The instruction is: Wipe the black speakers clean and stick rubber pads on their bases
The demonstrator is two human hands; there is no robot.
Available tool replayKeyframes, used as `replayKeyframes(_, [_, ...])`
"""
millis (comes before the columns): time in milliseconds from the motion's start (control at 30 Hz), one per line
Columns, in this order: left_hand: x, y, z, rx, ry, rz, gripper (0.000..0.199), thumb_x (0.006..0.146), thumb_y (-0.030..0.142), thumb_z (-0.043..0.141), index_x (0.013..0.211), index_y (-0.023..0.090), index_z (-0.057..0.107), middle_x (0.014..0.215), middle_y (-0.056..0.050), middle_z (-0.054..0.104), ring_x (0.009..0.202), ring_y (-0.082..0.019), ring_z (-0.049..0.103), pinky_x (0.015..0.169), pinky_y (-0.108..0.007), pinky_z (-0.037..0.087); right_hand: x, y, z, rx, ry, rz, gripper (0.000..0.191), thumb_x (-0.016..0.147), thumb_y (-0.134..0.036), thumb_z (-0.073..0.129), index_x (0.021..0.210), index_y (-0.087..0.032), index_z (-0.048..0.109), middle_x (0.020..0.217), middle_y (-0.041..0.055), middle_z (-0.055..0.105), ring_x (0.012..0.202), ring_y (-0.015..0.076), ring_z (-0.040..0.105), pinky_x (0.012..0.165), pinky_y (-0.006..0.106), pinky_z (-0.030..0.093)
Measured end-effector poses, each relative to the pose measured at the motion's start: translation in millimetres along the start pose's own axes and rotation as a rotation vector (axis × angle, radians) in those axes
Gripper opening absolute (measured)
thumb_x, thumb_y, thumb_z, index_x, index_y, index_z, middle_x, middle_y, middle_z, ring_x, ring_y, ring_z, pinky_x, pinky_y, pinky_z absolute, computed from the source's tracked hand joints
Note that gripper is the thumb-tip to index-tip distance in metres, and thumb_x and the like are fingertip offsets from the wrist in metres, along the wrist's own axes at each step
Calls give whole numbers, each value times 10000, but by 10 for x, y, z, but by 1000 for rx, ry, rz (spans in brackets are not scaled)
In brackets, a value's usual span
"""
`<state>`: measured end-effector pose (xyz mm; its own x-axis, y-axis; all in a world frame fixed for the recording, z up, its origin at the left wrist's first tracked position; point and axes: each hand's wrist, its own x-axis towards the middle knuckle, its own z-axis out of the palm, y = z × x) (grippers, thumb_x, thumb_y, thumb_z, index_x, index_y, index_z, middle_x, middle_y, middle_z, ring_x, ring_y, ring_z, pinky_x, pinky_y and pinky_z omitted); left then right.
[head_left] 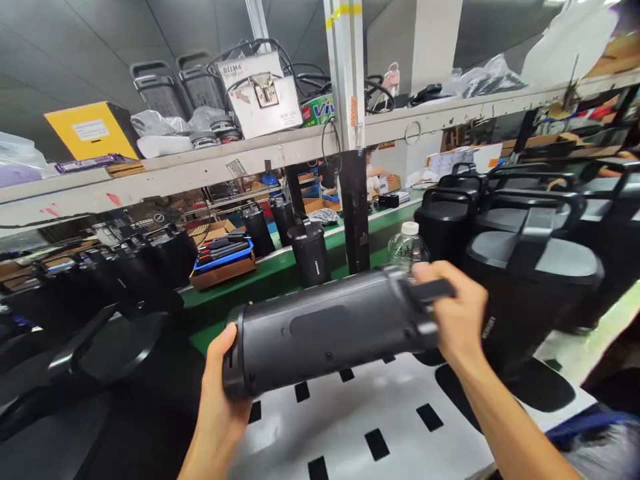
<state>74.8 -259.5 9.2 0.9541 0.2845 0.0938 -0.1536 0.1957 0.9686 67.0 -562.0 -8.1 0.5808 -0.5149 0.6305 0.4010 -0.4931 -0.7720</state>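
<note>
A long black portable speaker (320, 340) with rounded sides is held sideways above the white bench, its handle (433, 291) pointing right. My left hand (220, 387) is wrapped round its left end, the thumb on the rim and the fingers hidden underneath. At the other end, my right hand (457, 313) grips the handle. A long shallow recess and small holes show on the side facing me. Just behind the right hand stands a clear bottle (409, 243) with a white cap.
Several similar black speakers (533, 287) stand upright on the right, more (115, 360) on the left. The white bench top (345, 427) carries black patches. Behind runs a green surface with a blue tray (225, 257). A loaded shelf (200, 163) and post (354, 200) cross in front.
</note>
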Motion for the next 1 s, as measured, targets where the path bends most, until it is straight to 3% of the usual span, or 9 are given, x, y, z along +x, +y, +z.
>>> replayKeyframes(67, [49, -127, -14, -98, 86, -272, 293, 736, 452, 680, 880, 198, 706, 658, 15, 706, 547, -170, 657, 543, -284, 573, 40, 57, 51, -52, -246, 28, 363, 878, -427, 490, 595, -215, 411, 572, -30, 435, 571, 135, 449, 539, 265, 374])
replayKeyframes(133, [79, -278, -42, -135, 114, -402, 238, 742, 387, 695, 883, 196, 691, 698, 22, 720, 606, -168, 681, 601, -272, 582, 68, 144, 31, -92, -567, 53, 170, 756, -329, 527, 626, -222, 507, 601, -15, 550, 600, 166, 531, 567, 276, 426])
replayKeyframes(167, [80, -360, -65, -130, 105, -410, 242, 757, 374, 691, 927, 202, 689, 758, 16, 738, 687, -181, 708, 667, -281, 593, 86, 183, 7, -118, -726, 47, 68, 686, -272, 540, 687, -223, 587, 677, 1, 632, 653, 186, 591, 604, 282, 463])
replayKeyframes(233, [56, -527, -130, -97, 74, -391, 303, 795, 375, 667, 1062, 232, 676, 919, -3, 761, 879, -213, 731, 812, -316, 591, 145, 236, -15, -193, -945, 2, 318, 595, -177, 533, 858, -232, 702, 902, 29, 728, 822, 218, 668, 714, 290, 512])
replayKeyframes(333, [-11, -746, -254, -88, 39, -355, 391, 851, 394, 600, 1219, 265, 621, 1091, -16, 741, 1086, -229, 687, 959, -345, 548, 320, 291, 171, -321, -1074, -27, 455, 652, -97, 455, 988, -223, 734, 1056, 34, 734, 968, 210, 672, 833, 281, 504])
replayKeyframes(500, [-30, -919, -386, -105, 11, -353, 351, 870, 416, 575, 1163, 240, 652, 1082, -16, 740, 1266, -216, 579, 1065, -331, 479, 544, 605, 869, -451, -1022, 63, 200, 828, -146, 558, 964, -151, 704, 1020, 63, 721, 958, 197, 655, 897, 337, 487])
replayKeyframes(600, [-9, -944, -412, -127, 18, -356, 310, 835, 422, 625, 1076, 234, 679, 1104, -17, 738, 1282, -215, 565, 1082, -324, 462, 509, 771, 984, -565, -970, 98, 176, 854, -316, 672, 807, -149, 637, 833, 29, 673, 809, 172, 632, 816, 368, 498])
replayKeyframes(867, [-15, -960, -417, -162, -1, -344, 282, 811, 443, 659, 1011, 248, 693, 1232, -3, 696, 1234, -219, 603, 1079, -337, 464, -1, 423, 65, -478, -593, 81, 495, 941, -600, 281, 663, -221, 436, 599, -17, 448, 596, 162, 474, 579, 293, 361])
replayKeyframes(1000, [-40, -924, -391, -157, -13, -322, 284, 823, 424, 635, 1029, 238, 694, 1217, -10, 704, 1233, -211, 604, 1049, -315, 484, -446, 286, -361, -430, -342, 82, 522, 888, -651, 371, 700, -212, 580, 885, 70, 630, 811, 232, 587, 731, 356, 453])
